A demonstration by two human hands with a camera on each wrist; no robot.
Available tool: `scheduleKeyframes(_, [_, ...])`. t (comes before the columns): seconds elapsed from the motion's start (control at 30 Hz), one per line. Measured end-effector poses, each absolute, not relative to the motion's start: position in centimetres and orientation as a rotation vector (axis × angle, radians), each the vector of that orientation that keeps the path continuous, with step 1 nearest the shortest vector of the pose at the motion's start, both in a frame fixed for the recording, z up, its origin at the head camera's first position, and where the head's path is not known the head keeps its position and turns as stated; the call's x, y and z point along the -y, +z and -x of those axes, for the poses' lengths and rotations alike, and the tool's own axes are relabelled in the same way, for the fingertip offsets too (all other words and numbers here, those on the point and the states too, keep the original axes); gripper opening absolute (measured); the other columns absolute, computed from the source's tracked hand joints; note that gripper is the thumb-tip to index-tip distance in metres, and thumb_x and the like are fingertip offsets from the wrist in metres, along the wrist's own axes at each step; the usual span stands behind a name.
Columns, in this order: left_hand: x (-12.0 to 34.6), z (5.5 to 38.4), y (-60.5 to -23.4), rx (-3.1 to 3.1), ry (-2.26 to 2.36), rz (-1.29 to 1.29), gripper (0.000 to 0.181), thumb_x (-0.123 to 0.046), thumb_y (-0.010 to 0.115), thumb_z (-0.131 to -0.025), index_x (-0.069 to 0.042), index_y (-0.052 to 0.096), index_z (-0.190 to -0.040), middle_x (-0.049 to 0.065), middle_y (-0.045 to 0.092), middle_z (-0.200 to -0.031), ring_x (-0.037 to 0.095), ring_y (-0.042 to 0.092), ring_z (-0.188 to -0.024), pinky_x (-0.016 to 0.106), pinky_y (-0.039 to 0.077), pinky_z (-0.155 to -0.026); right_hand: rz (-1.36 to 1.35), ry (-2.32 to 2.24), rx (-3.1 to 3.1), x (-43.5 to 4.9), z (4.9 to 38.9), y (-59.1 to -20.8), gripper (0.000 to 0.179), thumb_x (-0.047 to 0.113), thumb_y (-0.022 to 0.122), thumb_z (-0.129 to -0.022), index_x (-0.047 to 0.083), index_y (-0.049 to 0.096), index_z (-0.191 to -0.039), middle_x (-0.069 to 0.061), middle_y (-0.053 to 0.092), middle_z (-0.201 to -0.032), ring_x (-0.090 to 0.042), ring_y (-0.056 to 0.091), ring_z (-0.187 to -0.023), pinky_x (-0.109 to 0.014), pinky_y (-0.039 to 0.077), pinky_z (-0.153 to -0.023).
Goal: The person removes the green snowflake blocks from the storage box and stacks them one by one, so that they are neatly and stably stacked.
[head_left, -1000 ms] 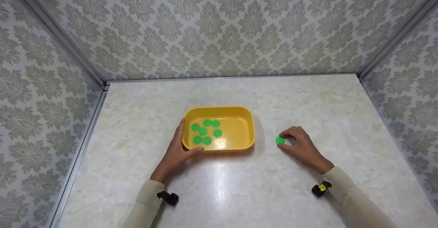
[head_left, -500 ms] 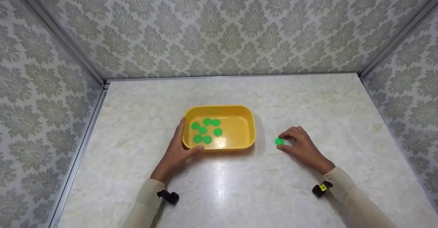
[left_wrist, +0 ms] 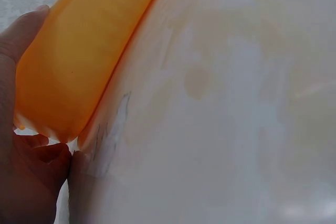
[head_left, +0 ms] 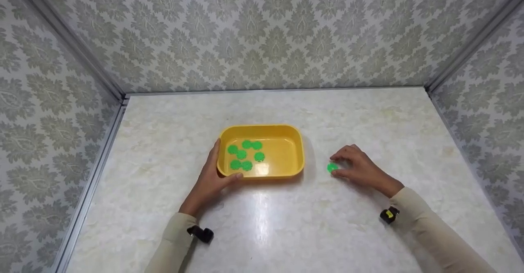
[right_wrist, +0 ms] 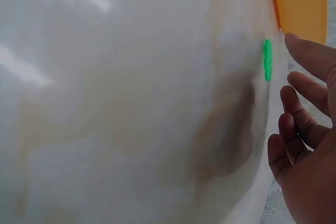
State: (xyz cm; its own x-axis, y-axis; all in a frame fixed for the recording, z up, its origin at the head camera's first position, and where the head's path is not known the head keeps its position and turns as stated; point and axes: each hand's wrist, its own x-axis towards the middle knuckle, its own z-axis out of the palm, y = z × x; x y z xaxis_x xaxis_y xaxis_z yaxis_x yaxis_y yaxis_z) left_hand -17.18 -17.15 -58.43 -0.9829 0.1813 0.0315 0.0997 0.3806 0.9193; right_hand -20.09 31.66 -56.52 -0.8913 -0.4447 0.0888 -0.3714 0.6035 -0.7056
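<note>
My left hand (head_left: 208,179) grips the yellow rectangular plastic tub (head_left: 282,158), seven scalloped green discs (head_left: 241,154) inside. And I've got my right hand (head_left: 362,168) released, another flat green disc (right_wrist: 268,61) just beside it!

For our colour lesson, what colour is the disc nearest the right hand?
The disc near the right hand is bright green, seen best in the head view.

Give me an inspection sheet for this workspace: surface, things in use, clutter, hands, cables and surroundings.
Surface: pale mottled table, glare showing near its front
Things in use: yellow tray with seven green discs inside; one more disc outside, to its right
Clutter: nothing seen
Left hand: grips the tray's left end
Right hand: beside the outside disc, fingers parted, gripping nothing
Cables: nothing seen
Surroundings: patterned walls on three sides, grey frame strips at the corners
</note>
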Motion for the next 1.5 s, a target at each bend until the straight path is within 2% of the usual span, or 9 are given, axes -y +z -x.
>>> scheduleKeyframes(0.2, [17.2,17.2,-58.4,-2.54,1.7,-0.261,0.128,-0.044,0.094,-0.089,-0.028,0.004,-0.179,0.002,0.012,-0.184,0.024,0.016,-0.168,0.053,0.016,-0.135,0.664,-1.094,-2.7,-31.8,20.2,-56.9,0.027,0.02,0.09,-0.095,0.013,0.082,-0.12,-0.003,0.07,-0.12,-0.024,0.054,-0.113,-0.042,0.046,-0.098])
scheduleKeyframes(0.4, [17.2,17.3,-58.4,-2.546,1.699,-0.254,0.129,-0.039,0.094,-0.089,-0.024,0.004,-0.179,0.005,0.013,-0.184,0.026,0.017,-0.168,0.053,0.018,-0.134,0.756,-1.078,-2.739,-32.5,20.0,-57.3,0.019,0.019,0.09,-0.095,0.016,0.081,-0.112,0.003,0.068,-0.115,-0.019,0.052,-0.109,-0.038,0.044,-0.095])
scheduleKeyframes(0.57, [17.2,17.3,-58.5,-2.557,1.678,-0.259,0.129,-0.039,0.094,-0.089,-0.024,0.003,-0.179,0.006,0.015,-0.184,0.026,0.018,-0.168,0.054,0.018,-0.134,0.77,-1.129,-2.783,-33.5,20.0,-57.4,0.02,0.019,0.091,-0.093,0.014,0.081,-0.11,-0.001,0.069,-0.112,-0.021,0.052,-0.107,-0.037,0.044,-0.093])
scheduleKeyframes(0.83, [17.3,17.2,-58.4,-2.568,1.665,-0.233,0.129,-0.044,0.094,-0.088,-0.025,0.004,-0.179,0.005,0.015,-0.184,0.026,0.018,-0.168,0.054,0.017,-0.134,0.624,-1.201,-2.855,-35.5,20.5,-57.9,0.025,0.014,0.092,-0.091,0.009,0.082,-0.113,-0.005,0.071,-0.111,-0.021,0.053,-0.106,-0.029,0.044,-0.091])
scheduleKeyframes(1.1, [17.1,17.3,-58.4,-2.564,1.669,-0.243,0.128,-0.041,0.093,-0.09,-0.024,0.003,-0.179,0.005,0.014,-0.184,0.026,0.019,-0.168,0.054,0.018,-0.134,0.55,-1.18,-2.873,-36.7,20.4,-58.0,0.021,0.019,0.089,-0.096,0.014,0.082,-0.116,-0.003,0.071,-0.114,-0.021,0.054,-0.109,-0.034,0.044,-0.092])
scheduleKeyframes(1.33, [17.1,17.3,-58.3,-2.561,1.671,-0.253,0.129,-0.045,0.093,-0.089,-0.026,0.003,-0.179,0.004,0.015,-0.183,0.026,0.019,-0.167,0.054,0.018,-0.134,0.551,-1.147,-2.898,-36.6,20.3,-57.4,0.024,0.016,0.09,-0.094,0.01,0.082,-0.116,-0.006,0.071,-0.114,-0.023,0.054,-0.109,-0.034,0.044,-0.091])
scheduleKeyframes(1.5, [17.2,17.3,-58.4,-2.557,1.673,-0.256,0.129,-0.047,0.093,-0.089,-0.026,0.003,-0.179,0.005,0.014,-0.184,0.026,0.018,-0.168,0.054,0.018,-0.134,0.666,-1.141,-2.88,-35.4,20.9,-55.8,0.027,0.014,0.091,-0.093,0.005,0.079,-0.116,-0.012,0.071,-0.115,-0.032,0.054,-0.111,-0.046,0.046,-0.094])
